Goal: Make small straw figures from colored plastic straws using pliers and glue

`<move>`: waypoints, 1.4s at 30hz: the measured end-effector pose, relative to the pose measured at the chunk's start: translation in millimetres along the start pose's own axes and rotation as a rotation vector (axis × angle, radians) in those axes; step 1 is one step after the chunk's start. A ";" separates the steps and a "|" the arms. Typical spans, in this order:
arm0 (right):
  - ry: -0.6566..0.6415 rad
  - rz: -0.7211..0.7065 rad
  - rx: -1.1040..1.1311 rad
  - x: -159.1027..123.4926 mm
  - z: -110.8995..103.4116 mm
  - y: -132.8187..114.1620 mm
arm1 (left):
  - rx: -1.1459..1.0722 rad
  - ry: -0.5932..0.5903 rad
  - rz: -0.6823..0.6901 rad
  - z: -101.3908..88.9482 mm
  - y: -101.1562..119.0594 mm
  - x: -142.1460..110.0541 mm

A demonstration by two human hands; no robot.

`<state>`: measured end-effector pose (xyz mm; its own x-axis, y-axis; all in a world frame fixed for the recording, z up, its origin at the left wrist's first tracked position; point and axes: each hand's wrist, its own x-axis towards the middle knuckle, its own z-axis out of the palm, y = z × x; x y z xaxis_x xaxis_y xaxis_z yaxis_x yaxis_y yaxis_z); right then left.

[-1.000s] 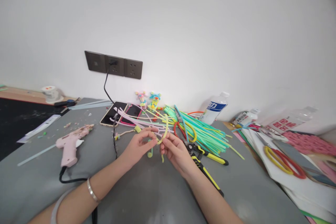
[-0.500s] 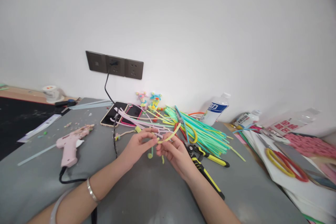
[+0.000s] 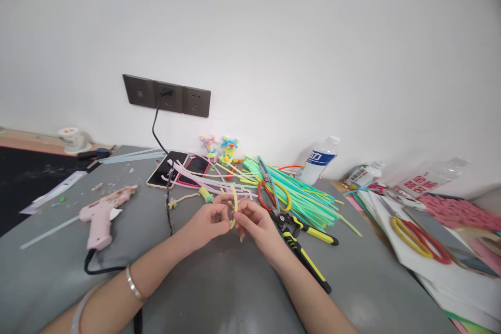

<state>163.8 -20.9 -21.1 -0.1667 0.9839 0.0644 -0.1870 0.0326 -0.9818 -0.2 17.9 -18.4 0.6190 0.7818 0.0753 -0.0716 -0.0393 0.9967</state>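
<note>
A silver bangle (image 3: 133, 284) and a paler bangle (image 3: 80, 310) circle the left forearm (image 3: 158, 264).

A plain white wall (image 3: 274, 36) rises behind the grey desk (image 3: 235, 292), softly lit, with dark sockets (image 3: 174, 102) above the desk's back edge.

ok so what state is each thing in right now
Yellow strip, bent, held in left hand and right hand
Glue gun, on its side, glue stick inserted
Black plug, plugged in
Pliers, handles apart
Pale-rimmed phone, screen dark
Blue-labelled bottle, capped
</note>
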 end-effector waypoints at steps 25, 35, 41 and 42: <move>0.015 -0.079 -0.036 -1.1 -3.3 2.5 | 0.016 0.216 0.011 -3.4 3.6 -0.3; -0.038 -0.068 -0.084 -1.8 -4.8 -5.0 | 0.079 0.060 0.063 -4.0 5.8 -0.5; -0.010 -0.067 -0.034 0.6 -9.2 -1.5 | 0.068 0.092 0.023 -2.4 7.1 -1.6; 0.020 -0.081 -0.015 1.2 -9.7 -0.5 | 0.061 0.116 0.011 -2.3 7.4 -1.6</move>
<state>173.1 -18.0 -22.3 -0.1322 0.9812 0.1405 -0.1846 0.1149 -0.9761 -3.5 17.8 -11.2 0.5239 0.8474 0.0860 -0.0278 -0.0839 0.9961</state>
